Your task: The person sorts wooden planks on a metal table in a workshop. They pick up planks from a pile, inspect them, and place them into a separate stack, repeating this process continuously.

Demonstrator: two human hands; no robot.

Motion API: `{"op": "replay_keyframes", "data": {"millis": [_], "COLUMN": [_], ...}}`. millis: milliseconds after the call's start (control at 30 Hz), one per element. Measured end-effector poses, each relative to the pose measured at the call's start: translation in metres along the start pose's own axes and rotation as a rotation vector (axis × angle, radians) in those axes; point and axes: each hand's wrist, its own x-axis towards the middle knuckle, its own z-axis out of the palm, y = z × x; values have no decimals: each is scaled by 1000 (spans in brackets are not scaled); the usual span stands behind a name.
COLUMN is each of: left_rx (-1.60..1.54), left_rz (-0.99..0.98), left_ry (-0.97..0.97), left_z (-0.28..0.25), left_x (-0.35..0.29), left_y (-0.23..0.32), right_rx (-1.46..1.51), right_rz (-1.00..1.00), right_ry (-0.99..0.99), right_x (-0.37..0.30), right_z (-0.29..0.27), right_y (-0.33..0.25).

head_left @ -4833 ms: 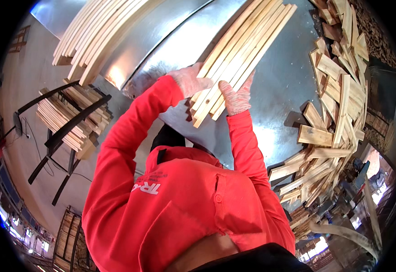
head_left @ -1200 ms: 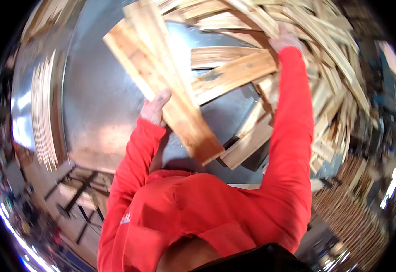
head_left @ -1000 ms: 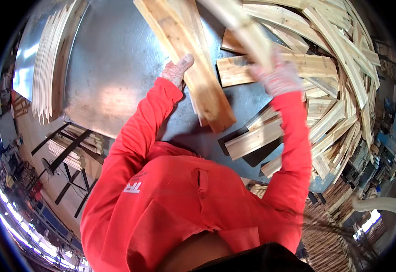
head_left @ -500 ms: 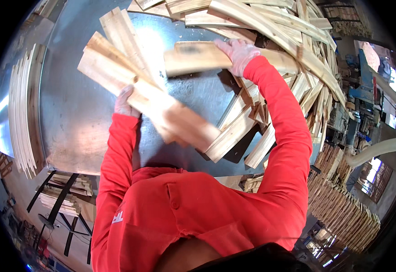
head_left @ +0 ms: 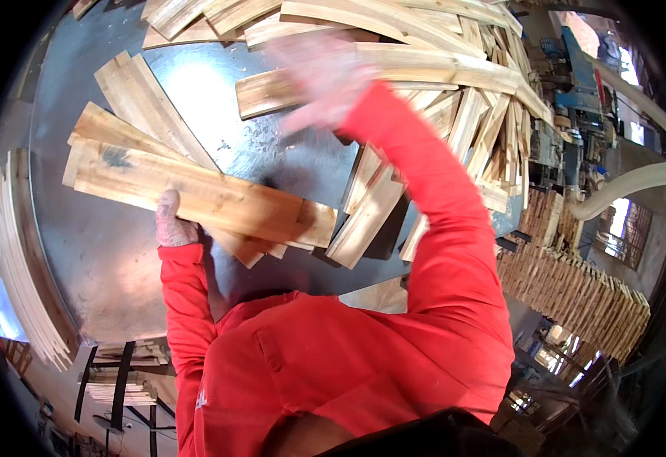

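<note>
My left hand (head_left: 176, 221) grips the near edge of a light wooden board (head_left: 218, 199) with a dark patch near its left end. This board lies on top of other boards, fanned out across the metal table. One board (head_left: 158, 114) beneath slants toward the far left. Farther right, my right hand (head_left: 324, 80) is smeared by motion above the left part of another board (head_left: 260, 95). Whether it touches that board, or holds anything, does not show. Both hands look to be in thin pale gloves.
Loose boards (head_left: 394, 19) pile up along the far and right sides of the metal table (head_left: 112, 266). A neat stack of boards (head_left: 17, 244) stands at the left. Beyond the table at right are a large wood stack (head_left: 576, 282) and a pale hose (head_left: 630, 186).
The whole view has shifted, so most things sit farther left. My right hand, earlier on a board's end, is now farther left and blurred. The boards at my left hand lie flatter across.
</note>
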Motion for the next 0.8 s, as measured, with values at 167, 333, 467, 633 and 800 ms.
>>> {"op": "replay_keyframes", "data": {"millis": [167,333,467,633,800], "left_rx": [-137,-113,-158,-272,14], "left_rz": [28,6,32,38,76], "left_ry": [8,40,-14,-30,47], "left_z": [-12,-4,-9,-5,-42], "left_x": [22,17,10,13,23], "left_y": [-6,3,1,3,108], "right_rx": [-602,-272,-280,-271,123], "right_rz": [487,330,463,702,676], "right_ry": [-519,-516,-285,66,-317], "right_x": [-124,-78,-13,-6,-32], "right_z": [6,34,-7,36,45], "right_y": [177,160,139,208,174]}}
